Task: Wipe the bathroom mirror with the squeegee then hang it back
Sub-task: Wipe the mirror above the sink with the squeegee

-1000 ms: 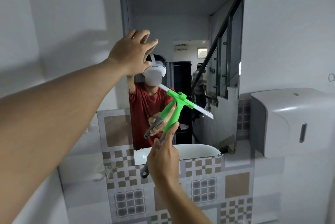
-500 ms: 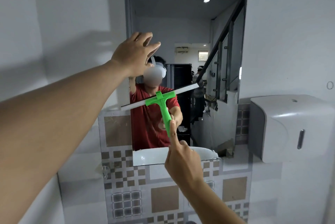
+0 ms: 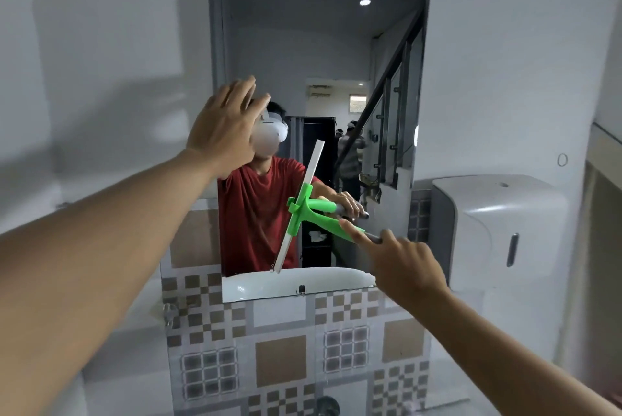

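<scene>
A frameless rectangular mirror (image 3: 303, 45) hangs on the white wall. My right hand (image 3: 400, 264) grips the handle of a green squeegee (image 3: 303, 210), with the index finger laid along it. Its pale blade stands nearly upright against the lower middle of the glass, the handle pointing right. My left hand (image 3: 225, 128) is raised with fingers spread at the mirror's left edge and holds nothing. The glass reflects the squeegee and a person in a red shirt.
A white wall dispenser (image 3: 494, 230) is mounted right of the mirror. Patterned brown and grey tiles (image 3: 286, 348) cover the wall below it. A small ring hook (image 3: 562, 160) sits on the wall at far right. The mirror reflects a white basin and a staircase rail.
The squeegee has turned from a near-horizontal blade to a near-vertical one, and my right hand has moved right and down. My left hand stays by the mirror's left edge.
</scene>
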A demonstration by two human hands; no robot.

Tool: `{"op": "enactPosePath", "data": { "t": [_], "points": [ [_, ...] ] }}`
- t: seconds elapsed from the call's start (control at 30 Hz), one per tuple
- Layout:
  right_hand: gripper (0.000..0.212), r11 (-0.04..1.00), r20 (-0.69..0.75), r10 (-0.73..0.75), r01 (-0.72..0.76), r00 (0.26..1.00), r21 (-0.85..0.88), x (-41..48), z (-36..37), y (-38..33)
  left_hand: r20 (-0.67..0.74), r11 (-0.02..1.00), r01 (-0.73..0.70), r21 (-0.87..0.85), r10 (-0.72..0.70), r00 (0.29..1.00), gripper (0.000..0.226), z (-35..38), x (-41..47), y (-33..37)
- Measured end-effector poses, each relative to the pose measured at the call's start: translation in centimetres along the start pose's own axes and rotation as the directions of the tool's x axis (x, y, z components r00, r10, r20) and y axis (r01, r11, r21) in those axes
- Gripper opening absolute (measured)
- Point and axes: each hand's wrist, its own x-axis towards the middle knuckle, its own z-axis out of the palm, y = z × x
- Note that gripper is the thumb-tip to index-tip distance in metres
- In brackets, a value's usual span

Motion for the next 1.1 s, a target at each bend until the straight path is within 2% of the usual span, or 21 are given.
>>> {"op": "enactPosePath", "data": {
  "t": [0.13,0.2,0.4,0.67,0.8,1.1],
  "points": [
    [0.085,0.999,0.002,0.047,-0.047,0.999,-0.008,0.1,-0.5,2.2,0.080,0.999,0.000,-0.041,0.003,0.997,0.067,1.6,-1.9,1.0],
    [0.085,0.991,0.010,0.127,-0.128,0.992,0.035,-0.2,0.0,3.1,0.089,0.998,0.040,-0.044,-0.036,0.995,0.066,1.8,-2.0,1.2],
    [0.100,0.938,0.096,0.275,-0.289,0.957,0.191,-3.2,2.4,3.2,0.080,0.996,0.010,-0.084,-0.004,0.997,0.077,1.4,-2.0,1.2],
    [0.090,0.775,0.233,0.425,-0.485,0.874,0.404,-5.5,4.2,-1.6,0.082,0.991,0.028,-0.130,-0.018,0.996,0.078,1.4,-2.1,1.0],
    [0.091,0.688,0.318,0.471,-0.568,0.823,0.452,-6.8,5.7,-3.7,0.098,0.988,0.041,-0.150,-0.026,0.995,0.079,1.3,-2.0,1.1],
    [0.090,0.514,0.421,0.502,-0.652,0.755,0.557,-6.9,6.2,-7.6,0.129,0.995,0.018,-0.097,-0.005,0.992,0.081,0.6,-2.0,1.3]
  ]
}}
